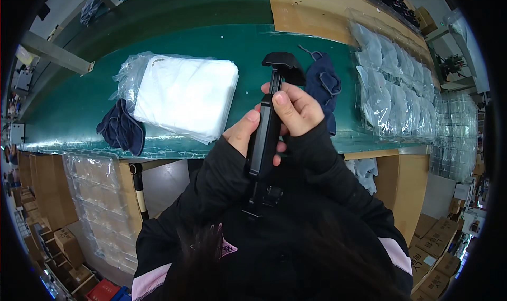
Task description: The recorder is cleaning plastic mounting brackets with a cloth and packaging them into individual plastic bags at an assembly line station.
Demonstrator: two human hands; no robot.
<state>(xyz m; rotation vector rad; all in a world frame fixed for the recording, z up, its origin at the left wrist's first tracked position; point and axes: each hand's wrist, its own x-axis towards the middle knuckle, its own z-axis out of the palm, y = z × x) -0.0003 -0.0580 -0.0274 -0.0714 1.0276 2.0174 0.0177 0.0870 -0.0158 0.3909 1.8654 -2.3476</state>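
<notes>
Both hands hold a black selfie stick with a clamp-like head at its far end, tilted slightly to the right, in front of my body. My left hand wraps its lower body from the left, thumb along the side. Higher up, my right hand grips it near the slim neck, the thumb pressed on the front. Some fingers of both hands are hidden behind the stick. Just right of its head lies a dark blue drawstring pouch on the green table.
Left on the table is a stack of white plastic bags, with another dark blue pouch beside it. Clear plastic trays with bagged items stand at the right. More clear trays lean below the left table edge. Cardboard boxes are stacked lower right.
</notes>
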